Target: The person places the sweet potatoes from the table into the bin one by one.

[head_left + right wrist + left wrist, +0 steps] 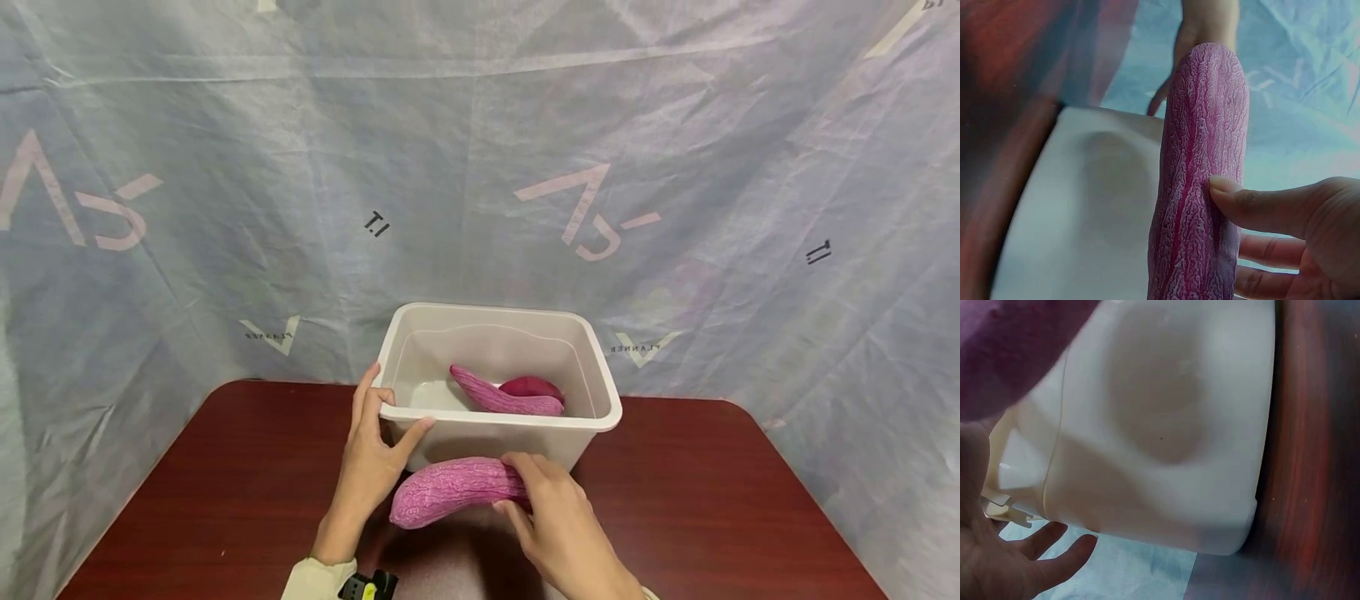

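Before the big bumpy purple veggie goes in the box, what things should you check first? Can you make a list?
1. Right hand has a grip on the bumpy purple vegetable: ok, thumb and fingers wrap its end.
2. Left hand steadies the white tub: ok, it holds the near left corner of the rim.
3. Tub sits flat on the brown table: ok in the head view.
4. Room inside the tub: ok, the smaller bumpy piece and the dark red piece lie at the right, the left floor is bare.
5. Vegetable is above the rim: not ok, it is below it, in front of the tub.
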`<state>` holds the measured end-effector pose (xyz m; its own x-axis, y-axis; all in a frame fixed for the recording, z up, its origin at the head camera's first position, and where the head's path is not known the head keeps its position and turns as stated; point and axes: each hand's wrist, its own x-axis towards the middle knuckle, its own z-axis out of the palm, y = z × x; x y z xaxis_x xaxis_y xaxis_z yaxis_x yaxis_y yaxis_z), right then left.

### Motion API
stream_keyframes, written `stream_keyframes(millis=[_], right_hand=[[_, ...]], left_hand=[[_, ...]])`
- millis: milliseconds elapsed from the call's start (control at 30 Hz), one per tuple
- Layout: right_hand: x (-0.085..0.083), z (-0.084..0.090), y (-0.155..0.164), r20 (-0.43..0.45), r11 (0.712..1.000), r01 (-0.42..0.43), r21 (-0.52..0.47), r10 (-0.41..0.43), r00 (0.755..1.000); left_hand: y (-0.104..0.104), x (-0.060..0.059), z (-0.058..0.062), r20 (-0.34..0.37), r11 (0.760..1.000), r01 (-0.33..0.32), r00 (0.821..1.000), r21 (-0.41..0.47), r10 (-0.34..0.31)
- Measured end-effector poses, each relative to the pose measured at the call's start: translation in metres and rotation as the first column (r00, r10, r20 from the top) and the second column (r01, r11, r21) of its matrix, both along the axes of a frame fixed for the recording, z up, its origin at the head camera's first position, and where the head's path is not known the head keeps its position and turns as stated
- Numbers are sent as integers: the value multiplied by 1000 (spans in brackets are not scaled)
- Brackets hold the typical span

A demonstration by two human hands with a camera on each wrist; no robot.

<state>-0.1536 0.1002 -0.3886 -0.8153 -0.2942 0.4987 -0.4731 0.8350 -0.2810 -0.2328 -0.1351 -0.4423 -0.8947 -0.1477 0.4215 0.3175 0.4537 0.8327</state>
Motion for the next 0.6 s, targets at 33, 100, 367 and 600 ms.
stream_keyframes(millis=[33, 100, 367, 600], right_hand=[[1, 2, 0, -9, 1000, 0, 2, 0, 1000], [3, 7, 1, -30, 1000, -5, 5, 5, 1000], [6, 25, 0, -123, 999, -34, -3, 33, 992], [2, 36, 1, -155, 1000, -26, -12, 23, 988]], left_hand=[[0, 0, 0, 2, 1000, -1, 1000, 3, 1], [0, 0, 0, 5, 1000, -3, 1000, 5, 3], [-1, 1, 1, 15, 1000, -7, 1000, -10, 7], [0, 0, 1, 10, 1000, 9, 1000, 2, -9]])
